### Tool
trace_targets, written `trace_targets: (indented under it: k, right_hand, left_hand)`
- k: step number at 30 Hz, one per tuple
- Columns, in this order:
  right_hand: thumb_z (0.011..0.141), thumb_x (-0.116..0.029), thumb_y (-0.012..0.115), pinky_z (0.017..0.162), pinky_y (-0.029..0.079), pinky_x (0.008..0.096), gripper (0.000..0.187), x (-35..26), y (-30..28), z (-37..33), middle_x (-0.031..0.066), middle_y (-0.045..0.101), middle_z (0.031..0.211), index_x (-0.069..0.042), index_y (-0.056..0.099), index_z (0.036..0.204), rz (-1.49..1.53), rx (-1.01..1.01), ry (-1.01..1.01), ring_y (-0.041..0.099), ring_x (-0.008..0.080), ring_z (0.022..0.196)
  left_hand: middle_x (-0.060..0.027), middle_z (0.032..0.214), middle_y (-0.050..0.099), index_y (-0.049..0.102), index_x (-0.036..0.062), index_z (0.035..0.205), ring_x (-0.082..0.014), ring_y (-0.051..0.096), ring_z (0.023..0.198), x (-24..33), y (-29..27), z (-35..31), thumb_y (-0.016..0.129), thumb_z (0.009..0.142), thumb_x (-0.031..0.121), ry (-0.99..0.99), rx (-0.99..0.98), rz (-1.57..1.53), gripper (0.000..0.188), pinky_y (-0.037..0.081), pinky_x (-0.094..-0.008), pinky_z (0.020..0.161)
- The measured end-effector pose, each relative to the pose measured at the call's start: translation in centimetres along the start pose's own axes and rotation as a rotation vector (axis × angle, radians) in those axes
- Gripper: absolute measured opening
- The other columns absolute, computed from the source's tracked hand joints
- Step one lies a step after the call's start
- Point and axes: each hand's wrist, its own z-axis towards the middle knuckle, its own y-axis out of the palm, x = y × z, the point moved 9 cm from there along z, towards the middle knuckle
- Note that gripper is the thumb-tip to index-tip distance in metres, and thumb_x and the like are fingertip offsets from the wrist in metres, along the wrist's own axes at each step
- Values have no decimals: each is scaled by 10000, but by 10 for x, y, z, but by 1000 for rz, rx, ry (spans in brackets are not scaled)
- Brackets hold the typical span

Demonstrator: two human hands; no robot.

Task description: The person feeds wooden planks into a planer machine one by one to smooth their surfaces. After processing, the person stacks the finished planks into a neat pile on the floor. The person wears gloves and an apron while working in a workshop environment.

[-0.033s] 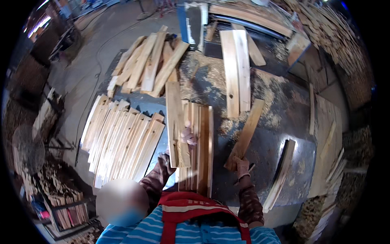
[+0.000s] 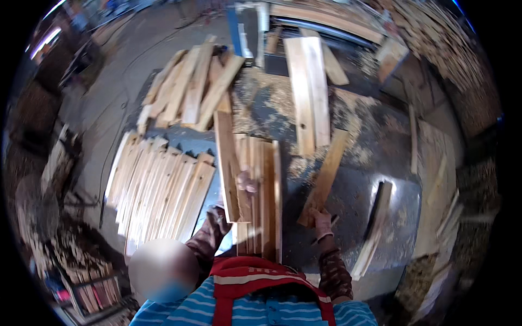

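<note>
The left hand (image 2: 247,182) is wrapped round a long, flat, pale-brown wooden plank (image 2: 226,163) – fingers showing at its right edge – just left of and partly over a row of narrow brown wooden boards (image 2: 268,201). The right hand (image 2: 321,218) grips the near end of a slim tan wooden board (image 2: 329,168), which slants away rightward over the dark grey metal surface (image 2: 399,209); well to the left lies a row of pale wooden planks (image 2: 163,190)

I see a blue shirt (image 2: 251,314) w/ thin white stripes, a red apron (image 2: 261,271) w/ pale band & faint markings, matching red straps (image 2: 224,305), plus dark reddish-brown patterned sleeves (image 2: 335,275), L & R.
</note>
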Motion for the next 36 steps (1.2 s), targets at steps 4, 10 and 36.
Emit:
trace_targets:
  k: [4,10,36]
  right_hand:
    - [890,-103,655,773,567,315,347,6,-19,-33,84,680,1068,7,618,1216,242,49,-104,678,204,917]
    - [943,-89,606,860,574,341,342,-20,6,-77,68,675,1133,2,579,1272,560,30,-137,673,207,994]
    - [1017,-494,457,927,540,404,628,-88,137,-89,120,585,1319,-21,445,1430,259,-577,-115,613,217,1136]
  left_hand:
    - [-42,1011,623,565,131,1169,-215,599,929,60,-10,-6,583,922,593,360,413,775,524,501,-370,847]
    - [-151,1251,609,526,-21,1302,-252,608,1138,186,86,63,544,1000,262,675,181,749,414,516,-353,986]
    - [-112,1117,677,583,-4,1202,-249,676,1019,-45,127,61,690,901,192,4,-82,919,376,557,-404,926]
